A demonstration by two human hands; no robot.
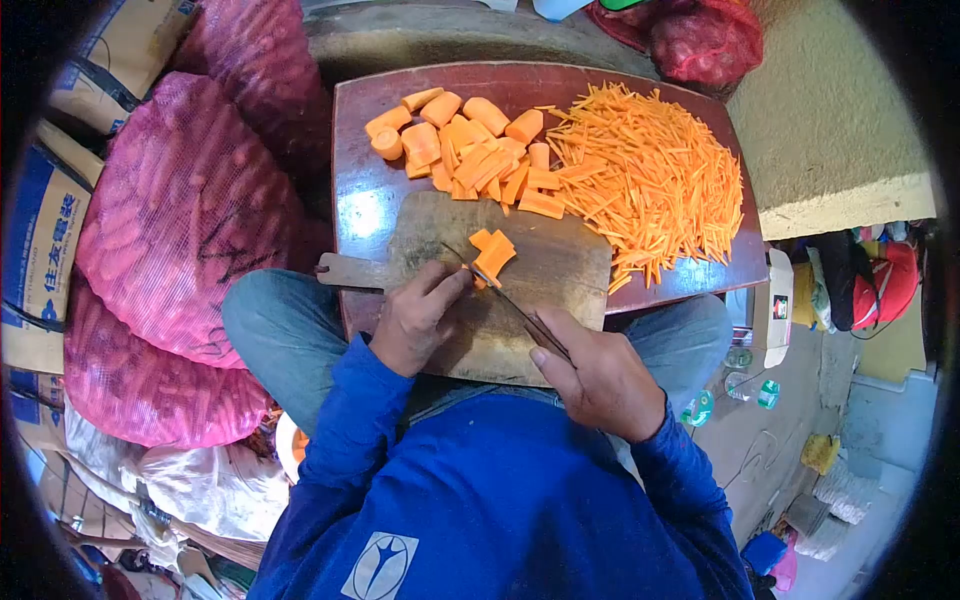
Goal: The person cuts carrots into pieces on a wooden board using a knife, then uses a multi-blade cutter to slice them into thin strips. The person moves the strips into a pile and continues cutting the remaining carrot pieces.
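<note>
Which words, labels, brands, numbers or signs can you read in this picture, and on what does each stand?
"住友電", its last character less clear: sideways on the blue-and-white box.
"IN THAILAND", small: same box.
Wordless sign, a white square with a figure inside an oval: blue shirt.
Black marks on the pink sack: not clear enough to read.
Labels on the white carton and green-labelled bottle: too small to read.
</note>
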